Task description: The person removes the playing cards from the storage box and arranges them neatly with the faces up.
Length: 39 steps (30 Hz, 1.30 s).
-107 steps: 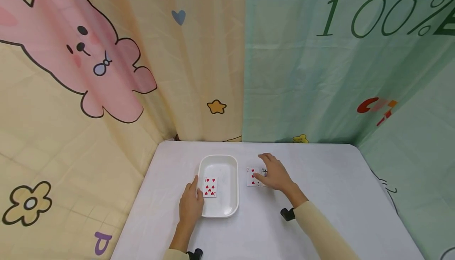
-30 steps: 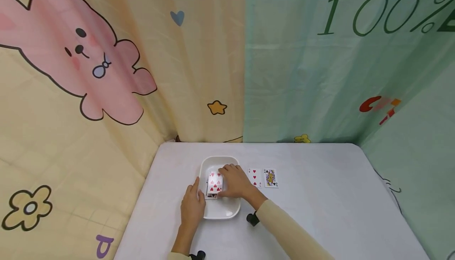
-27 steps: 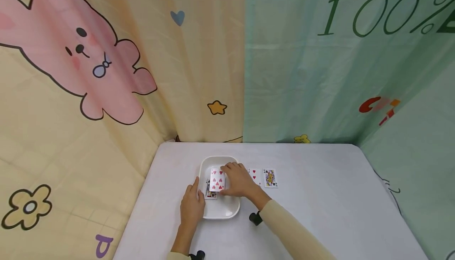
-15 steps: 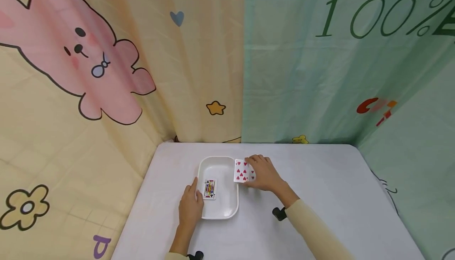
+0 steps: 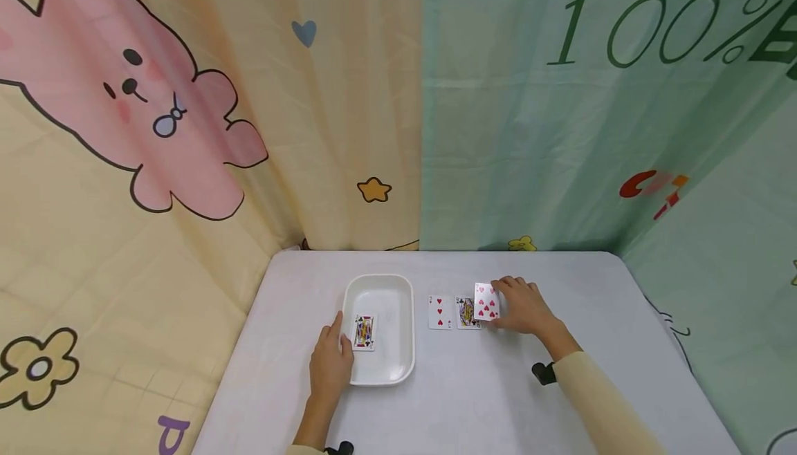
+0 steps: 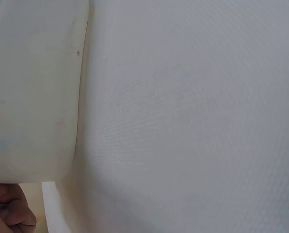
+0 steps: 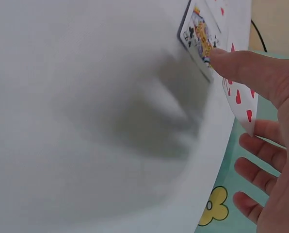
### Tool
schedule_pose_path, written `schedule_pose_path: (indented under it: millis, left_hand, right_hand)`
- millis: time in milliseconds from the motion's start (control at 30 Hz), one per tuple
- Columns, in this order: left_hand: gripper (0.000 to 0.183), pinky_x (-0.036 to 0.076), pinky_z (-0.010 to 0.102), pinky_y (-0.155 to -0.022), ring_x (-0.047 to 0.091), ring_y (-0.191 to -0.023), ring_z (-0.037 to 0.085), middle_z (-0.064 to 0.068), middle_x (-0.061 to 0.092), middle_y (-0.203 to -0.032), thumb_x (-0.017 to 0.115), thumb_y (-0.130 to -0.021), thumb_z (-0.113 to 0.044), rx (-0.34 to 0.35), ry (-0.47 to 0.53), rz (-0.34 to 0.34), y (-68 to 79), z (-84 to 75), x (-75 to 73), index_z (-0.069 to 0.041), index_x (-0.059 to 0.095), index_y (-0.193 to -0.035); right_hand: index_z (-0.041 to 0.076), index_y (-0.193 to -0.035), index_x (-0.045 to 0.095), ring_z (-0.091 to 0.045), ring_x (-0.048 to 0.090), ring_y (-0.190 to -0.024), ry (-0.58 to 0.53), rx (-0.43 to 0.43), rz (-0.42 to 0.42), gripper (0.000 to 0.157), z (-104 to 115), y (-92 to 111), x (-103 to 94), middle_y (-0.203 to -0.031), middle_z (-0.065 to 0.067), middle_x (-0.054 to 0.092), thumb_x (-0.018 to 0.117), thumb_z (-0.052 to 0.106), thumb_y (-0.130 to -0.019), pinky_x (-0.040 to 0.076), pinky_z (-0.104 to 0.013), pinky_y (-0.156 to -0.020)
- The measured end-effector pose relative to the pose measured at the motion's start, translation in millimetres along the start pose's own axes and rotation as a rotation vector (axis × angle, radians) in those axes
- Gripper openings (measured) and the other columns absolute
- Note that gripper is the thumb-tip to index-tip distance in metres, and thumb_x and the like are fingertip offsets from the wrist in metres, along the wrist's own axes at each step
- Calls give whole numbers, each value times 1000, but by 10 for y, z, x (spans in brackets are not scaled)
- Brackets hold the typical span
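Observation:
My right hand (image 5: 526, 308) pinches a playing card (image 5: 486, 301) with several red hearts, thumb at its near edge and fingers at the far edge. The card is raised above the table and overlaps a black-suited picture card (image 5: 465, 312) lying face up there. Just left of it lies a three of hearts (image 5: 440, 312). My left hand (image 5: 330, 360) grips the left side of a white tray (image 5: 395, 365), thumb at the rim; the left wrist view shows curled fingers (image 6: 13, 208) by the tray wall. Inside the tray lies a black king (image 5: 364, 332), face up.
A white cloth covers the table (image 5: 467, 400). Behind it hang a yellow curtain (image 5: 336, 130) with a pink rabbit and a green curtain (image 5: 498, 130) with printed lettering. The tray stands on the left part of the table, with the row of cards to its right.
My right hand has lifted the heart card out of the tray and carried it right, past the three of hearts. The king beneath it is uncovered. My left hand stays at the tray.

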<state>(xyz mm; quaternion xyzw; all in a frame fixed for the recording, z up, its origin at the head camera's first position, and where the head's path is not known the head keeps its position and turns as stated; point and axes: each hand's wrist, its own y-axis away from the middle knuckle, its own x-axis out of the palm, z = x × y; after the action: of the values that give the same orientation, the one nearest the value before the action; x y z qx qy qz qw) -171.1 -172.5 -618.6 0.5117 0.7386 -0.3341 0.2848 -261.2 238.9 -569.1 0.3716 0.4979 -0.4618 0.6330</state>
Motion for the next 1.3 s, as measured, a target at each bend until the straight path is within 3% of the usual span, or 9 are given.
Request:
schedule_pose_path:
  millis: [467, 767, 1300]
  left_hand:
    - [52, 42, 26, -57, 47, -64, 15, 12, 62, -96, 61, -99, -11, 23, 8, -10, -29, -40, -14, -5, 53, -150]
    - [51, 42, 32, -58, 45, -64, 18, 12, 62, -94, 62, -97, -8, 39, 10, -44, -21, -44, -25, -7, 56, -148]
    - [50, 42, 31, -59, 47, -65, 17, 12, 63, -97, 61, -99, -9, 11, -2, -20, 22, -41, -47, -7, 55, -149]
  right_hand:
    - [3, -146, 54, -45, 48, -132, 8, 79, 152, 87, -303, -11, 198, -142, -22, 54, 88, 38, -74, 36, -70, -108]
    - [5, -146, 53, -45, 49, -128, 3, 86, 166, 84, -276, -23, 237, -139, -23, 53, 82, 34, -72, 37, -68, -104]
    - [5, -146, 52, -45, 48, -128, -17, 101, 190, 85, -225, -32, 236, -140, -23, 51, 82, 36, -73, 39, -69, -104]
